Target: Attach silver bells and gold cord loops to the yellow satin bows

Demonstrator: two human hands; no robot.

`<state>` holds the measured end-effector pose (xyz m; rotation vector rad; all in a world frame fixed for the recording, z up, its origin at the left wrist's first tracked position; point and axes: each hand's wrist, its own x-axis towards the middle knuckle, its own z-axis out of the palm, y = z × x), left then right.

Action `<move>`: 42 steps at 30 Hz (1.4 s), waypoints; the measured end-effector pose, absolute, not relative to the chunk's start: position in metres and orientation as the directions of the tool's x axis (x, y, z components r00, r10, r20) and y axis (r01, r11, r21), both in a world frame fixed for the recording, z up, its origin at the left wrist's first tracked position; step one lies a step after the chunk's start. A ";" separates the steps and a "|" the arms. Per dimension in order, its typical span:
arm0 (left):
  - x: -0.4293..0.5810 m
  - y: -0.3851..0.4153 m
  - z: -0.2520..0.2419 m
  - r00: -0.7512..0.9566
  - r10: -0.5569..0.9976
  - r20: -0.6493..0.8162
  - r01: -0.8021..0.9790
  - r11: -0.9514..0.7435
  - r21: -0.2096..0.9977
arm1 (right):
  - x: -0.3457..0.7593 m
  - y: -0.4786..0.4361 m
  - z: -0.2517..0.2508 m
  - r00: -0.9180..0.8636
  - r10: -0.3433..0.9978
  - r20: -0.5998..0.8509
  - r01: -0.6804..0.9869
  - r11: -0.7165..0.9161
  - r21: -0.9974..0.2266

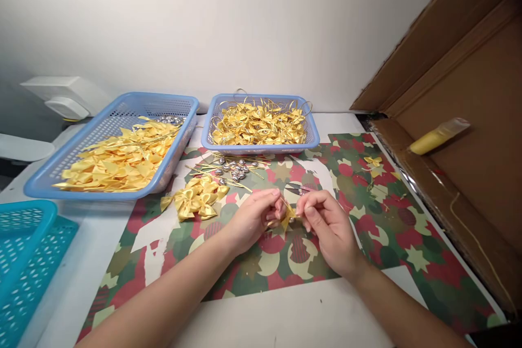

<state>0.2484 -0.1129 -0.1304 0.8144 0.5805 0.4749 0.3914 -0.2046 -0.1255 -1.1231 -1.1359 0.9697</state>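
Left hand: the left hand (256, 216) is curled, its fingertips pinched on one side of a small yellow bow (287, 217), just above the mat (367, 217).
Right hand: the right hand (326, 228) is closed in the same way, thumb and fingers nipping the other side of the bow; the two hands nearly meet.
Bow: it sits between the fingertips of both hands, over the middle of the mat, mostly hidden by the fingers.
Loose bows: a small heap of bows (198, 197) lies on the mat just left of the left hand.
Bells: silver bells (234, 167) and thin gold cords (240, 185) lie scattered on the mat, between the heap and the far tray.
Left tray: a blue tray (44, 174), tilted, holds flat yellow ribbon pieces (118, 160).
Far tray: a second blue tray (312, 136) holds finished bows with gold loops (259, 122).
Teal basket: a teal basket (24, 250) stands at the near left edge, well apart from the hands.
Box: a cardboard box (468, 92) stands open at the right, a yellow tube (438, 136) lying in it.
Stray bow: one bow (373, 161) lies alone on the mat near the box.
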 end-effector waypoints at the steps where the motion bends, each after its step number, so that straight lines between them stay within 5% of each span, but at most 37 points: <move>1: 0.249 -0.112 -0.132 0.731 0.604 -0.319 -0.202 0.638 0.743 | 0.391 -0.204 -0.126 0.162 0.972 0.169 -0.002 0.172 -0.985; 10: 0.246 -0.113 -0.140 0.619 0.702 -0.352 -0.212 0.581 0.786 | 0.389 -0.201 -0.130 0.192 0.970 0.148 0.168 0.116 -0.979; 18: 0.242 -0.115 -0.128 0.601 0.784 -0.156 -0.002 0.197 0.980 | 0.396 -0.202 -0.129 0.235 0.943 0.236 0.301 0.161 -0.940; 26: 0.245 -0.121 -0.132 0.649 0.754 -0.099 0.187 -0.032 0.982 | 0.398 -0.201 -0.129 0.204 0.946 0.250 0.339 0.172 -0.925; 32: 0.245 -0.123 -0.125 0.693 0.712 0.116 0.244 -0.383 0.891 | 0.399 -0.199 -0.125 0.147 0.941 0.304 0.421 0.219 -0.880; 42: 0.244 -0.126 -0.126 0.690 0.720 0.080 0.223 -0.316 0.922 | 0.402 -0.197 -0.121 0.127 0.971 0.204 0.514 0.111 -0.850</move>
